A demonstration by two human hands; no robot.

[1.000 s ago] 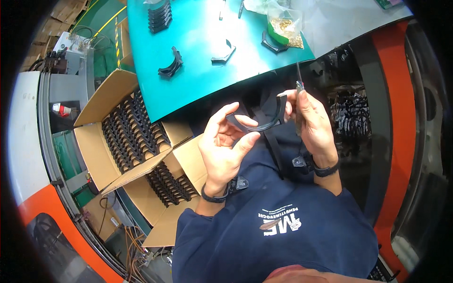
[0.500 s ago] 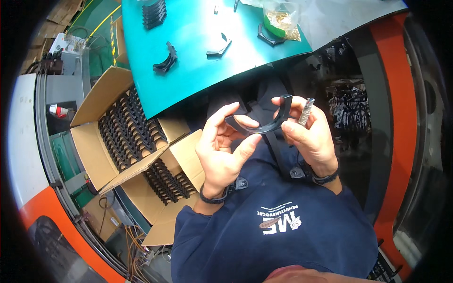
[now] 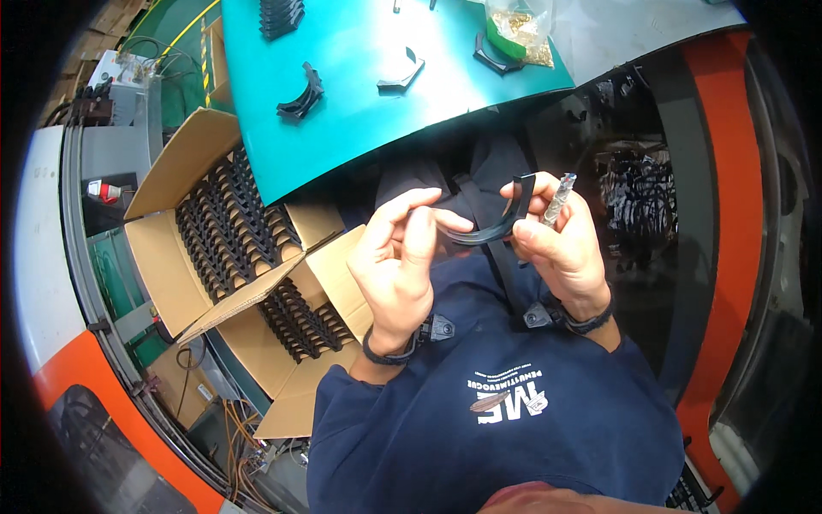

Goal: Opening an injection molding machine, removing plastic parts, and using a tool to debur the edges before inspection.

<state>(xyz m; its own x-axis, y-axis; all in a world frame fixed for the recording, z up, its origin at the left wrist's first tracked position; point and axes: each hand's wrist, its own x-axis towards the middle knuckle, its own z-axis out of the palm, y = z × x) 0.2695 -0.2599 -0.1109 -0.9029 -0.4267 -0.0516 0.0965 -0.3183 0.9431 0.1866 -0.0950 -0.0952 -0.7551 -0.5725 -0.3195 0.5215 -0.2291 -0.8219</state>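
Note:
A black, glossy half-ring plastic part (image 3: 488,234) is held up in front of my chest, its open side facing away from me. My left hand (image 3: 396,272) is closed around its left end, which the fingers partly hide. The other end is pinched between thumb and fingers of my right hand (image 3: 567,250). That same hand also carries a short rod-like tool (image 3: 560,199) with a silvery, wrapped-looking surface, sticking up between the fingers; its lower end is hidden.
On the green tabletop (image 3: 342,141) lie separate curved black parts (image 3: 301,94), a nested stack (image 3: 281,17) and a clear bag (image 3: 524,30) with gold-coloured small pieces. Open cardboard boxes (image 3: 158,278) at left hold rows of black parts. An orange machine frame (image 3: 728,171) stands at right.
My left thumb has lifted from the half-ring's near edge toward the fingers. The half-ring has turned slightly, its left end now more hidden. My right hand keeps its hold on part and tool.

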